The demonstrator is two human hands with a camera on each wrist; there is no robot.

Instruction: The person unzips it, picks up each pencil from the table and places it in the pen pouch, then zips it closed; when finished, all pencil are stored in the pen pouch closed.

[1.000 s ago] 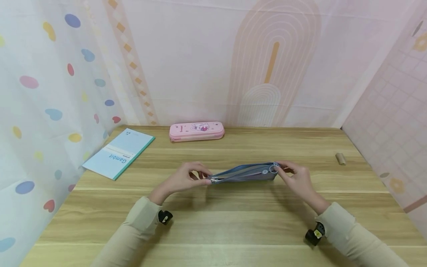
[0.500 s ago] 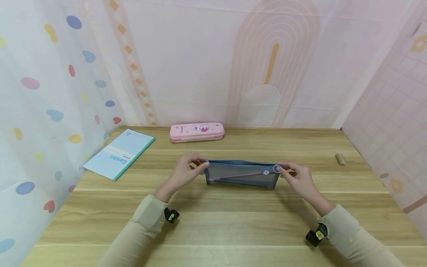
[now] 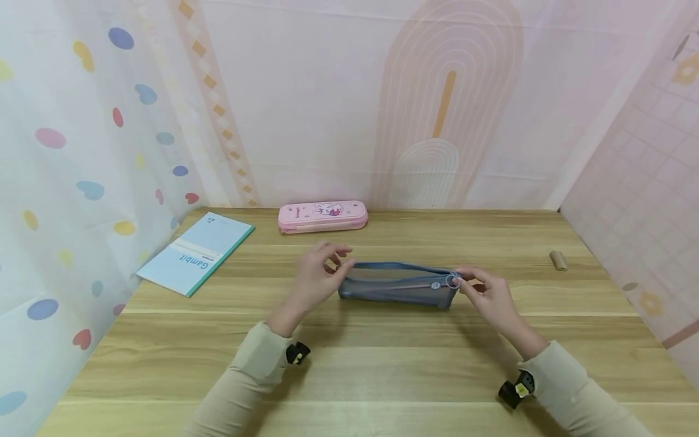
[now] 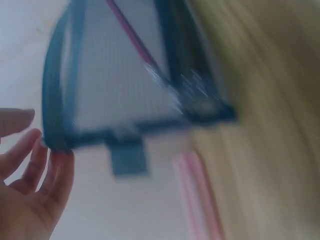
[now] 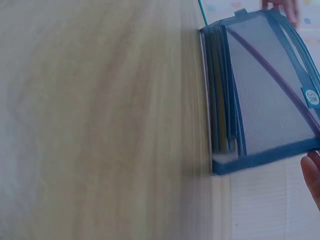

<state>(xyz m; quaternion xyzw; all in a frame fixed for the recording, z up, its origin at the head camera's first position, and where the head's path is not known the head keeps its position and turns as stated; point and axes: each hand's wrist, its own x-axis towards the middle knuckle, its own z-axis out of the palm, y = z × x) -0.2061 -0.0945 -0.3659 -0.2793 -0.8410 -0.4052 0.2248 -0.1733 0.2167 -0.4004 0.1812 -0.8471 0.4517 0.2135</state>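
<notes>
- Standing on its long edge at the middle of the counter [image 3: 382,370], a blue mesh pouch [image 3: 397,289] is seen, with a thin pink stick showing through its mesh.
- The pouch's right end is pinched by the right hand [image 3: 488,297], thumb and forefinger closed on the top corner by the ring pull [image 3: 452,280].
- The left hand [image 3: 315,278] is held at the pouch's left end; its fingers are spread and relaxed, and the fingertips are seen at the top left corner in the blurred left wrist view, with nothing gripped.
- Behind the pouch, near the wall, a pink case [image 3: 321,216] is laid flat.
- To the pouch's left and further back, a light blue booklet [image 3: 196,251] is laid at an angle.
- Well to the pouch's right, a small cork [image 3: 557,260] is seen on the counter.
</notes>
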